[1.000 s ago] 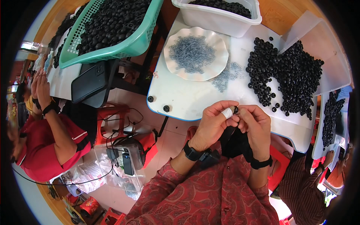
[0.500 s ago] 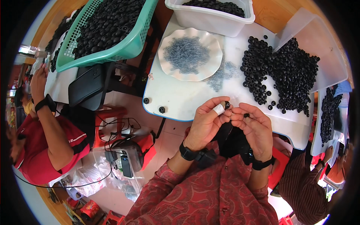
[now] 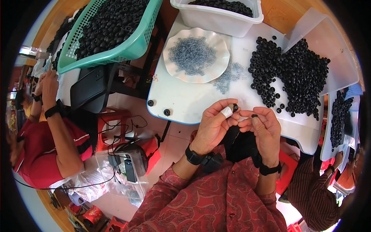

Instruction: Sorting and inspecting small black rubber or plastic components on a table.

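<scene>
Just off the near edge of the white table (image 3: 181, 101), my two hands are close together. My left hand (image 3: 214, 123), with white tape round one finger, pinches a small black ring-shaped part (image 3: 235, 108) between thumb and forefinger. Another small black part (image 3: 254, 116) sits between the thumb and forefinger of my right hand (image 3: 264, 129). The fingertips of both hands nearly meet; whether anything tiny is between them I cannot make out. A scalloped white plate (image 3: 219, 66) of small translucent grey rings (image 3: 193, 56) lies beyond, and a heap of black parts (image 3: 301, 79) spreads to the right.
A white tub (image 3: 216, 23) of black parts stands at the back, beside a tipped clear bin (image 3: 328, 50). Loose grey rings (image 3: 226, 79) lie by the plate. Left are a green basket (image 3: 104, 58) of black parts and a co-worker in a red shirt (image 3: 50, 150).
My right thumb has shifted up against the black part, which sits slightly turned. My left hand stays almost still. At left the co-worker's arms have moved.
</scene>
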`<state>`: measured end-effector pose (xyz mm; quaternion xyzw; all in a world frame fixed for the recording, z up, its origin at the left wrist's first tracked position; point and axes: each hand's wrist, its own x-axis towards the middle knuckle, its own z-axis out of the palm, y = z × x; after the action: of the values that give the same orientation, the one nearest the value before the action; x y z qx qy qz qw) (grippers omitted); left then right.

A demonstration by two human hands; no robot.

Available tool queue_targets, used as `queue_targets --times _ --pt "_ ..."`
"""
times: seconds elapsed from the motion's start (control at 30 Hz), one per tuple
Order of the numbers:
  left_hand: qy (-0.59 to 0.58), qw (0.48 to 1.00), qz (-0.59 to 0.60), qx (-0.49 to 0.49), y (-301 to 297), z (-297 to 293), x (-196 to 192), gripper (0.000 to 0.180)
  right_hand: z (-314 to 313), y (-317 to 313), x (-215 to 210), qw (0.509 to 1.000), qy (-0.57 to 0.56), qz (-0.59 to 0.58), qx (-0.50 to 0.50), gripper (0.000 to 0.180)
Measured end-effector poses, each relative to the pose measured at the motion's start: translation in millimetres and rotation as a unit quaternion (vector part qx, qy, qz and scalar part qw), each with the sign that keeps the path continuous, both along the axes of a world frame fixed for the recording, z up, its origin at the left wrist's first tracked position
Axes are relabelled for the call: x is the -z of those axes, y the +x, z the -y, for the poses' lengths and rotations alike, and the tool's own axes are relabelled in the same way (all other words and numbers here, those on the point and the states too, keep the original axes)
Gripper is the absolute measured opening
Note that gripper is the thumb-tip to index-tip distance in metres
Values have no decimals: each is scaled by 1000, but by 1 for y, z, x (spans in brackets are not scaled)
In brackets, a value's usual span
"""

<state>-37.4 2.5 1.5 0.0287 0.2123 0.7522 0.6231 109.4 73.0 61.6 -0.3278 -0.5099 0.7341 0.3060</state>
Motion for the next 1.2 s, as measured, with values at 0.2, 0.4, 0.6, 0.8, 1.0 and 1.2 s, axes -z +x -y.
queue_targets --times 0.2,0.4,0.6,0.8,1.0,1.2 --pt "2 1000 7 1 0 -1 1 26 2 -1 0 999 40 11 8 17" --pt "11 1000 8 9 0 0 2 27 2 -2 3 999 42 12 20 16" --pt "20 1000 7 11 3 0 1 27 3 -3 4 998 59 13 36 18" --pt "10 1000 -2 12 3 0 -4 27 5 -1 2 993 95 50 51 15" --pt "1 1000 -7 21 9 0 -8 27 6 -6 4 979 174 77 68 15" --pt "2 999 -23 24 9 1 -7 27 5 -8 6 974 197 85 76 16"
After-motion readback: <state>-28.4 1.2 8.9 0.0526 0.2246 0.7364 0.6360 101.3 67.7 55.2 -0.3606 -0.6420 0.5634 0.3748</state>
